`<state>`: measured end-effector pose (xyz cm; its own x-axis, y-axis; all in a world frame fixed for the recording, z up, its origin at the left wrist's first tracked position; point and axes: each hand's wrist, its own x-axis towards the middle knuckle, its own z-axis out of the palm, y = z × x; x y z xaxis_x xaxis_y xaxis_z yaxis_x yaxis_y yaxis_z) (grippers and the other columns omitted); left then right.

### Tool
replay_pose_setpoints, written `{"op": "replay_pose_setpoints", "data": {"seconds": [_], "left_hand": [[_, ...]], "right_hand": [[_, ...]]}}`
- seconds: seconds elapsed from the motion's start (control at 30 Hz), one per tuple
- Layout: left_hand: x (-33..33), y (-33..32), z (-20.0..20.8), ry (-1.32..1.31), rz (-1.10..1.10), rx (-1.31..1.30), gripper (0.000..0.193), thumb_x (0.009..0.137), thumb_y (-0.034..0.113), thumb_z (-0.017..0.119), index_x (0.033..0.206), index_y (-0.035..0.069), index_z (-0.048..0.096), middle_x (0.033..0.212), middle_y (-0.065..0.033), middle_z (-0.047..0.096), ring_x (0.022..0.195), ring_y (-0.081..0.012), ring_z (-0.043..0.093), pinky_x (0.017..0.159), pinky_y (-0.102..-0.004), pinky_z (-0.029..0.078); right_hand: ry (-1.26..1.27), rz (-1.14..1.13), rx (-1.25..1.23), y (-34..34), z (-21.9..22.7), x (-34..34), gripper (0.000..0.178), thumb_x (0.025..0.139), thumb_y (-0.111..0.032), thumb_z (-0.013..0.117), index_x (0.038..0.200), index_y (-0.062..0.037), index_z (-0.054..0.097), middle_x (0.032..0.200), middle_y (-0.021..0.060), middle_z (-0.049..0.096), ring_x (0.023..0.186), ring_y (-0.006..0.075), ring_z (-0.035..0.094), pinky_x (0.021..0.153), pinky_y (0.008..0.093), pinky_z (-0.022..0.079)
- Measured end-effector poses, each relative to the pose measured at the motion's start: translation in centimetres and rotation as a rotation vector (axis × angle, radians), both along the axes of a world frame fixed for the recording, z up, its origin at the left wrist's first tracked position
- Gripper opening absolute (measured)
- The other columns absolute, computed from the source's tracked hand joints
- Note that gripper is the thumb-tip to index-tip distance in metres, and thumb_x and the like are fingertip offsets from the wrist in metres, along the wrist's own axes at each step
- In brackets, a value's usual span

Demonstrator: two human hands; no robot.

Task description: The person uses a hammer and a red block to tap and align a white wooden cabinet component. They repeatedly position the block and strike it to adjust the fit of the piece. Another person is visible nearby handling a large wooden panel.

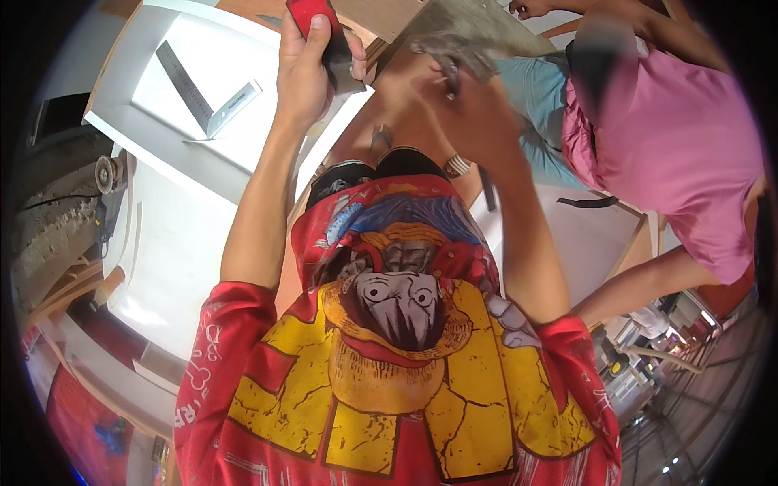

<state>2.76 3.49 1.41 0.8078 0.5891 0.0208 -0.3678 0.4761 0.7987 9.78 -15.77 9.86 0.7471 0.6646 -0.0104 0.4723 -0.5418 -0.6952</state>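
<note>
My left hand (306, 77), at the top middle, is closed around a red-and-dark tool (308, 11). Its red part sticks up past my thumb, and a flat dark grey piece runs down under my fingers beside the white panel's edge. The exact kind of tool cannot be made out. My right hand (470, 113) is raised to the right of it and smeared by motion. At its fingers is a crumpled grey thing (458, 53), blurred, perhaps a rag. A metal try square (198, 101) lies on the white shallow box (146, 134) left of my left forearm.
A person in a pink shirt (664, 146) and light blue shorts is close on my right, bending near a white board (559, 235). A round disc tool (107, 174) is at the left. Wooden strips (69, 300) lie at the lower left.
</note>
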Motion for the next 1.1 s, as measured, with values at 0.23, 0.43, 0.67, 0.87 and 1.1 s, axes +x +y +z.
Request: {"op": "replay_pose_setpoints", "data": {"seconds": [0.23,0.43,0.67,0.87,1.1], "left_hand": [[0.1,-0.5,-0.9,-0.029,0.013,0.022,0.052,0.113,0.036,0.051,0.156,0.018,0.029,0.100,-0.0154,0.067,0.058,-0.0193,0.061,0.051,-0.0314,0.052],[-0.1,-0.2,-2.2,-0.048,0.014,0.017,0.042,0.113,0.036,0.052,0.148,0.017,0.038,0.094,-0.0127,0.067,0.057,-0.0182,0.059,0.051,-0.0307,0.050],[0.1,-0.8,-1.9,-0.086,0.032,-0.024,0.038,0.114,0.034,0.050,0.146,0.017,0.038,0.088,-0.0109,0.067,0.058,-0.0176,0.059,0.051,-0.0300,0.050],[0.2,-0.7,-2.8,-0.074,0.045,0.000,0.037,0.114,0.034,0.050,0.145,0.017,0.039,0.086,-0.0108,0.066,0.058,-0.0175,0.060,0.051,-0.0300,0.051],[-0.1,-0.7,-2.9,-0.079,0.054,0.002,0.035,0.114,0.034,0.050,0.142,0.016,0.040,0.084,-0.0107,0.066,0.058,-0.0174,0.060,0.051,-0.0304,0.051]], "right_hand": [[0.072,0.167,0.204,3.1,-7.8,0.2,0.026,0.090,-0.011,0.075,0.112,0.0014,0.069,0.095,0.0117,0.077,0.084,0.0226,0.076,0.081,0.0356,0.060],[0.125,0.080,0.235,3.1,-7.8,-0.4,0.013,0.088,-0.017,0.073,0.089,-0.0043,0.073,0.085,0.0070,0.072,0.082,0.0261,0.068,0.081,0.0387,0.053],[0.038,0.066,0.227,3.1,-8.5,-0.5,0.013,0.088,-0.017,0.073,0.088,-0.0036,0.073,0.084,0.0067,0.073,0.080,0.0221,0.068,0.080,0.0376,0.054],[0.095,0.057,0.275,3.3,-9.0,-0.5,0.015,0.088,-0.018,0.074,0.089,-0.0031,0.072,0.087,0.0093,0.073,0.081,0.0251,0.069,0.080,0.0379,0.054],[0.104,0.056,0.208,3.3,-8.6,-0.9,0.013,0.089,-0.016,0.072,0.090,-0.0031,0.070,0.086,0.0108,0.071,0.081,0.0283,0.068,0.079,0.0396,0.054]]}}
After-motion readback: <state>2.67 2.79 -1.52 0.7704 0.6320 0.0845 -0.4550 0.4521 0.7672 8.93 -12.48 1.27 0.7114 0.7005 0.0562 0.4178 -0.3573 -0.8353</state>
